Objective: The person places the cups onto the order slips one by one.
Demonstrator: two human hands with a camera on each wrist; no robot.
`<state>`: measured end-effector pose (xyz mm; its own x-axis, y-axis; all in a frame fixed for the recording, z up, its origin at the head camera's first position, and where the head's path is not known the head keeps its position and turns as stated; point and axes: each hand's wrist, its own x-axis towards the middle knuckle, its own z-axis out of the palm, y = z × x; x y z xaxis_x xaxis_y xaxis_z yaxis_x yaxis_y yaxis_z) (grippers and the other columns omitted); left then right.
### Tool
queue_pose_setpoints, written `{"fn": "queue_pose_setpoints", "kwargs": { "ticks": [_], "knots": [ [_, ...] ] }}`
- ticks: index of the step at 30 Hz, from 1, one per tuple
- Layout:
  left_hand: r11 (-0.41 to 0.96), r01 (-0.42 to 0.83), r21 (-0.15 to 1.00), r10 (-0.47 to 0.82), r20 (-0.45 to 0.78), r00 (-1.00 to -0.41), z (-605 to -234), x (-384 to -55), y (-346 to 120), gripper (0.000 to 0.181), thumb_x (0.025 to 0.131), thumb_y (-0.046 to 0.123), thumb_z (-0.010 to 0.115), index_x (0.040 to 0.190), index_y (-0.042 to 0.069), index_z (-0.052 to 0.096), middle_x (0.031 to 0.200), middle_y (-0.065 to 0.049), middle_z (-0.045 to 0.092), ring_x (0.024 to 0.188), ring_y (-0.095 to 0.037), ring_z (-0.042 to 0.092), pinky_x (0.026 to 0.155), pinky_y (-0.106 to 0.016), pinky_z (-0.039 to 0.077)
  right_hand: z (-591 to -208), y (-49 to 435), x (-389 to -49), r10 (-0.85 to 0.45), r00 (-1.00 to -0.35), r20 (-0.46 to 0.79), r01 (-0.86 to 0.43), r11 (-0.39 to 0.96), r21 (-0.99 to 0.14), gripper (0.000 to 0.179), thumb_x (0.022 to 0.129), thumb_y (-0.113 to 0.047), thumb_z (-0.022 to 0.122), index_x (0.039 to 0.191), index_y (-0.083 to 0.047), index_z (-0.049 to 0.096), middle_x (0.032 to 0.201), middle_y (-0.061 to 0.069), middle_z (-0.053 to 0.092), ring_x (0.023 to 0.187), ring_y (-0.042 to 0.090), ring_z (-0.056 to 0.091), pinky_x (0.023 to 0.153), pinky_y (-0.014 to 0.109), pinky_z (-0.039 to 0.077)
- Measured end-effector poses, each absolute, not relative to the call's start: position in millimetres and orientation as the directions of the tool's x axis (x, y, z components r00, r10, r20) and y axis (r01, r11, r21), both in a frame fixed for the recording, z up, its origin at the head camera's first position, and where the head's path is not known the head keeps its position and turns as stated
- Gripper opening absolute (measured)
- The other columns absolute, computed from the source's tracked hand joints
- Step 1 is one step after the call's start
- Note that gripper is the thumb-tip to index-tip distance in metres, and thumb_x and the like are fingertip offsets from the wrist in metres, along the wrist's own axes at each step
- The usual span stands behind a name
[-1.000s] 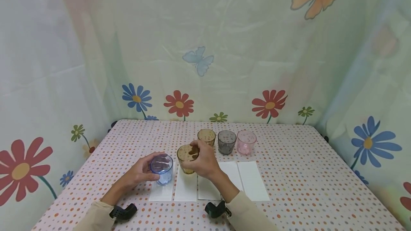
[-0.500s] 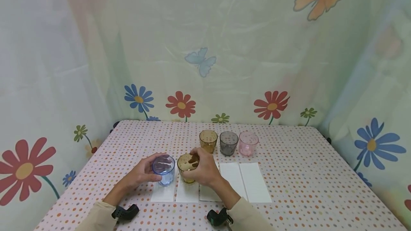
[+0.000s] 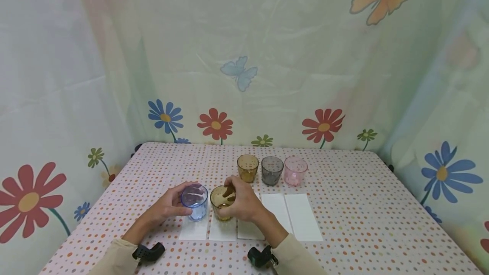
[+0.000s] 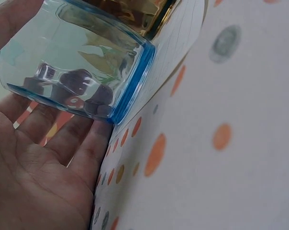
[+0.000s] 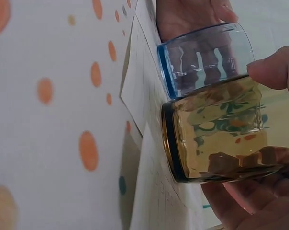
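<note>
In the head view my left hand [image 3: 166, 207] holds a clear blue glass [image 3: 198, 210], thumb at the near side and fingers behind it. The blue glass stands upright on the leftmost white paper sheet [image 3: 192, 231]. Just right of it, my right hand [image 3: 246, 203] grips an amber glass [image 3: 218, 196] by its side, thumb in front and fingers round the back. This amber glass [image 5: 216, 139] rests with its base on the second sheet in the right wrist view, close beside the blue one. My left fingers [image 4: 53, 129] lie along the blue glass [image 4: 82, 72] in the left wrist view.
Behind my hands stand a second amber glass [image 3: 247, 172], a grey glass [image 3: 272, 173] and a pink glass [image 3: 296, 174] in a row. More white sheets [image 3: 303, 217] lie to the right, partly covered by my right forearm. A dotted cloth [image 3: 363, 224] covers the table.
My right hand has lowered the amber glass from above the second sheet down onto it, beside the blue glass. My left hand keeps its hold on the blue glass. The head view shifted slightly.
</note>
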<state>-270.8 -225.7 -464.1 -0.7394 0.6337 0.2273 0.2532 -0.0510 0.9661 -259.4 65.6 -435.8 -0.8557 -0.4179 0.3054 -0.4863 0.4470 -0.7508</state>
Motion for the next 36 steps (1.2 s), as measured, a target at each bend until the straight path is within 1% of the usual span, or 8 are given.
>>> {"fn": "queue_pose_setpoints", "kwargs": {
  "ticks": [9, 14, 18, 23, 26, 30, 32, 36],
  "knots": [
    [-0.043, 0.272, 0.961, 0.636, 0.236, -0.735, -463, -271, -225, 0.08, 0.091, 0.008, 0.072, 0.154, -0.01, 0.026, 0.147, -0.031, 0.046, 0.136, -0.038, 0.049, 0.108, -0.033, 0.045, -432, 65, -259, -0.424, -0.878, 0.225, -0.421, 0.455, -0.785, 0.061, 0.065, -0.024, 0.083, 0.118, -0.013, 0.055, 0.105, 0.007, 0.062, 0.096, 0.023, 0.059, 0.079, 0.033, 0.049],
    [-0.048, 0.28, 0.959, 0.64, 0.244, -0.728, -460, -274, -223, 0.077, 0.092, 0.009, 0.071, 0.154, -0.007, 0.029, 0.146, -0.032, 0.046, 0.136, -0.045, 0.046, 0.109, -0.036, 0.044, -430, 66, -259, -0.419, -0.878, 0.23, -0.421, 0.45, -0.788, 0.06, 0.065, -0.022, 0.081, 0.118, -0.011, 0.054, 0.103, 0.011, 0.062, 0.093, 0.025, 0.058, 0.076, 0.032, 0.048],
    [-0.046, 0.27, 0.962, 0.634, 0.237, -0.736, -461, -273, -223, 0.078, 0.091, 0.009, 0.072, 0.154, -0.007, 0.029, 0.147, -0.031, 0.046, 0.136, -0.041, 0.048, 0.109, -0.035, 0.045, -431, 65, -260, -0.435, -0.867, 0.242, -0.439, 0.439, -0.784, 0.061, 0.065, -0.021, 0.081, 0.118, -0.007, 0.055, 0.103, 0.012, 0.061, 0.093, 0.026, 0.057, 0.076, 0.032, 0.048],
    [-0.044, 0.266, 0.963, 0.635, 0.233, -0.737, -465, -270, -226, 0.079, 0.091, 0.008, 0.071, 0.154, -0.008, 0.027, 0.147, -0.032, 0.045, 0.136, -0.036, 0.049, 0.109, -0.034, 0.044, -433, 65, -258, -0.435, -0.874, 0.214, -0.413, 0.435, -0.8, 0.064, 0.065, -0.024, 0.084, 0.119, -0.009, 0.055, 0.104, 0.012, 0.061, 0.093, 0.024, 0.057, 0.077, 0.034, 0.049],
    [-0.037, 0.276, 0.961, 0.627, 0.237, -0.742, -466, -270, -226, 0.079, 0.09, 0.008, 0.072, 0.154, -0.009, 0.028, 0.147, -0.031, 0.045, 0.135, -0.031, 0.051, 0.109, -0.031, 0.043, -432, 67, -257, -0.449, -0.876, 0.176, -0.397, 0.465, -0.791, 0.074, 0.065, -0.029, 0.091, 0.126, -0.01, 0.053, 0.11, 0.011, 0.061, 0.099, 0.024, 0.058, 0.083, 0.037, 0.05],
    [-0.035, 0.279, 0.96, 0.624, 0.239, -0.744, -466, -270, -225, 0.079, 0.09, 0.009, 0.072, 0.154, -0.008, 0.028, 0.147, -0.031, 0.045, 0.135, -0.026, 0.052, 0.109, -0.029, 0.043, -427, 74, -257, -0.495, -0.86, 0.127, -0.396, 0.488, -0.778, 0.102, 0.06, -0.031, 0.099, 0.144, -0.01, 0.045, 0.126, 0.012, 0.058, 0.116, 0.028, 0.056, 0.097, 0.048, 0.048],
    [-0.033, 0.276, 0.961, 0.628, 0.235, -0.742, -466, -270, -224, 0.078, 0.091, 0.008, 0.071, 0.155, -0.006, 0.028, 0.148, -0.03, 0.045, 0.135, -0.028, 0.052, 0.109, -0.03, 0.043, -423, 79, -257, -0.512, -0.85, 0.122, -0.395, 0.467, -0.791, 0.111, 0.059, -0.027, 0.1, 0.151, -0.01, 0.04, 0.131, 0.013, 0.056, 0.123, 0.032, 0.055, 0.099, 0.052, 0.047],
    [-0.022, 0.285, 0.958, 0.628, 0.235, -0.742, -464, -271, -223, 0.077, 0.091, 0.007, 0.071, 0.154, -0.005, 0.03, 0.147, -0.031, 0.046, 0.135, -0.037, 0.05, 0.108, -0.032, 0.045, -415, 86, -260, -0.546, -0.823, 0.158, -0.423, 0.401, -0.813, 0.112, 0.063, -0.029, 0.099, 0.155, -0.014, 0.037, 0.137, 0.013, 0.053, 0.129, 0.033, 0.053, 0.1, 0.051, 0.047]
  ]
}}
